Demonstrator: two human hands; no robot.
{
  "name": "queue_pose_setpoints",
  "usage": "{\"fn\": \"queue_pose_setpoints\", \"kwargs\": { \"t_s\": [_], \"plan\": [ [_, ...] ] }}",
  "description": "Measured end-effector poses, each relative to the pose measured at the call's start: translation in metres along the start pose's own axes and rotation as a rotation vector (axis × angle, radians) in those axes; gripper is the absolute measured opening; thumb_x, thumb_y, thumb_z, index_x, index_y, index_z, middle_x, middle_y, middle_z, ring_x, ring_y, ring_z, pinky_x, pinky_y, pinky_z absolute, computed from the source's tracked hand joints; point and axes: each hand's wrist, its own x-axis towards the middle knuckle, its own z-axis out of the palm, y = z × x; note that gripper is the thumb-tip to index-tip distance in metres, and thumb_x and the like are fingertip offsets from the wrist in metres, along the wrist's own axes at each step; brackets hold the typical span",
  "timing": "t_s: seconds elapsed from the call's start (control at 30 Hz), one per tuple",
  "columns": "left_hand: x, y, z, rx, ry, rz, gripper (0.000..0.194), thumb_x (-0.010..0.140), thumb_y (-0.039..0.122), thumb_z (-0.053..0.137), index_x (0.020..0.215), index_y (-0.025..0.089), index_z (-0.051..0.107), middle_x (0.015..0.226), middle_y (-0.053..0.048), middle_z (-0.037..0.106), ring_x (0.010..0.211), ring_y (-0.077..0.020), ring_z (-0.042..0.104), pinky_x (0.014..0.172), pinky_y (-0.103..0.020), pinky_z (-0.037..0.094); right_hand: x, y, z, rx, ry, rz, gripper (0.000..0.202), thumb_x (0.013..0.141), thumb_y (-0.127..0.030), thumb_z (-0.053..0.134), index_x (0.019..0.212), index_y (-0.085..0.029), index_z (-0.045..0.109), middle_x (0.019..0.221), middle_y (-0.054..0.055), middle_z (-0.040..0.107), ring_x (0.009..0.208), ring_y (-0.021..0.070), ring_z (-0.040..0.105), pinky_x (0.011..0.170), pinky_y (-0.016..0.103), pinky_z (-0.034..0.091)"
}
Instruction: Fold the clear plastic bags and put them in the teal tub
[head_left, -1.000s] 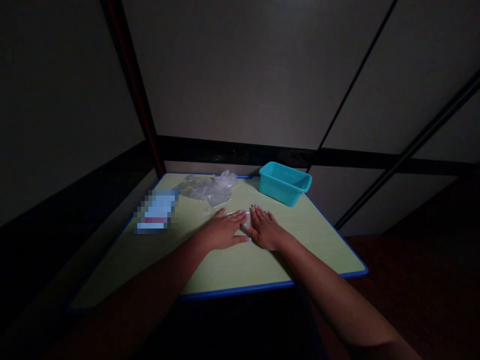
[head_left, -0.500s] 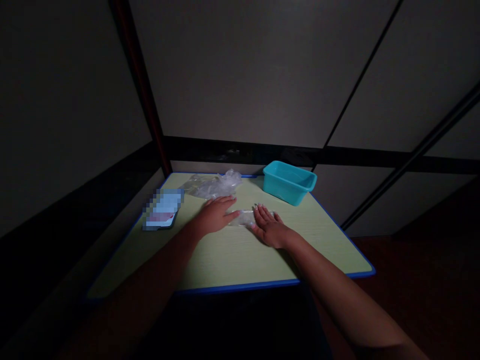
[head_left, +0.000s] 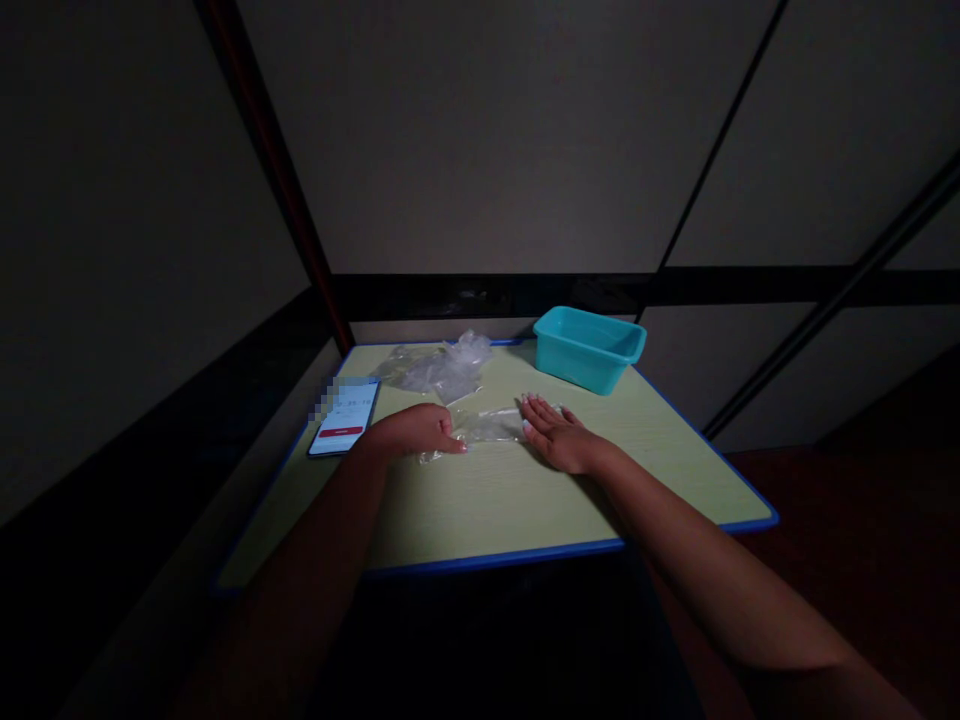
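A clear plastic bag (head_left: pixel 491 425) lies as a flat strip on the table between my two hands. My left hand (head_left: pixel 424 430) is closed on its left end, thumb pointing right, and a crumpled bit of the plastic shows below the fist. My right hand (head_left: pixel 555 435) rests flat over the right end, fingers stretched out and pressing it to the tabletop. Just beyond my left hand is a loose heap of crumpled clear plastic bags (head_left: pixel 450 370).
The pale table (head_left: pixel 480 510) has a blue edge. At its back right stands a turquoise plastic basin (head_left: pixel 577 355). A phone (head_left: pixel 345 415) with a lit screen lies at the left edge. Behind the table rises a panelled wall (head_left: pixel 487 140).
My left hand has gone from lying open to closed on the bag's left end. More of the bag shows between the hands. The view has shifted slightly.
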Motion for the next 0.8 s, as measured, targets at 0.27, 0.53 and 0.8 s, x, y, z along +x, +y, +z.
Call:
{"fn": "queue_pose_setpoints", "kwargs": {
  "t_s": [0.27,0.53,0.8],
  "plan": [
    [-0.004,-0.008,-0.011,0.087,-0.156,0.032,0.023,0.060,0.038,0.063,0.069,0.017,0.063,0.067,0.001,0.063,0.065,-0.0145,0.055,0.055,-0.021,0.035,0.002,0.004,0.001,0.011,0.000,-0.009,0.066,0.091,-0.053,0.006,0.146,-0.017,0.002,0.152,0.004,-0.001,0.139,0.0171,-0.002,0.110,0.048,0.008],
    [-0.007,-0.023,-0.017,0.043,-0.194,0.043,0.013,0.057,0.031,0.062,0.062,0.019,0.062,0.058,0.003,0.059,0.063,-0.0151,0.053,0.054,-0.022,0.034,0.001,0.001,0.000,0.025,0.005,0.012,0.066,0.091,-0.052,0.007,0.147,-0.016,0.002,0.152,0.003,0.001,0.139,0.0174,0.000,0.111,0.046,0.008],
    [-0.011,-0.024,-0.026,-0.145,-0.110,0.040,0.009,0.060,0.027,0.057,0.064,0.019,0.058,0.064,0.003,0.061,0.068,-0.0141,0.055,0.061,-0.022,0.039,0.001,0.002,-0.001,0.055,0.002,0.038,0.068,0.091,-0.052,0.008,0.146,-0.013,-0.004,0.151,0.004,-0.005,0.138,0.0170,-0.002,0.111,0.043,0.008]
  ]
}}
